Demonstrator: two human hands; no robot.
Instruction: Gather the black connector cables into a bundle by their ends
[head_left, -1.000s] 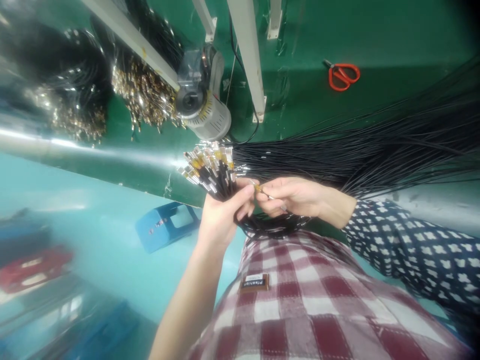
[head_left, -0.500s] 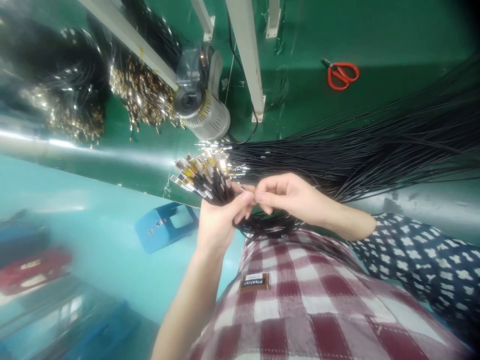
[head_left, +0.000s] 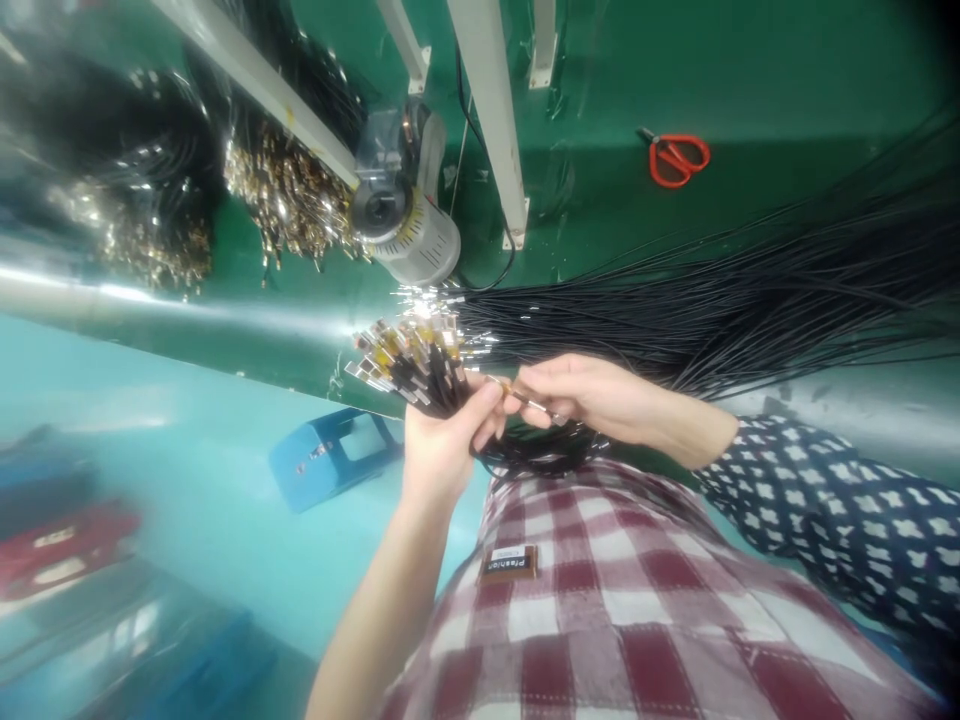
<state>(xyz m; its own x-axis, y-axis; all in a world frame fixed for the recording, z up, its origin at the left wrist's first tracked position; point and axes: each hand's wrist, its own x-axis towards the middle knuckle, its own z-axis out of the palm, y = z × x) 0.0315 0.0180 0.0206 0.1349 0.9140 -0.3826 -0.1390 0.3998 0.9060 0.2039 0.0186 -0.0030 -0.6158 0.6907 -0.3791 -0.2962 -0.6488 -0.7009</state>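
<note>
My left hand (head_left: 442, 440) is closed round a bundle of black cables (head_left: 420, 365) whose metal and gold connector ends fan out up and to the left. My right hand (head_left: 592, 400) pinches a single cable (head_left: 525, 400) with a gold tip, its end touching my left thumb. Below both hands a dark loop of cable (head_left: 540, 455) hangs over my checked apron. A wide sheaf of loose black cables (head_left: 712, 300) lies on the green table (head_left: 787, 100) to the right.
Red scissors (head_left: 679, 158) lie on the far table. A grey round machine (head_left: 409, 220) stands by white frame posts (head_left: 491, 110). Piles of gold-ended cables (head_left: 289, 200) hang at the left. A blue box (head_left: 330, 455) rests on the teal floor.
My right hand pulled back to the right and now shows a gold-tipped cable in its pinch. The bundle in my left hand stays about where it was.
</note>
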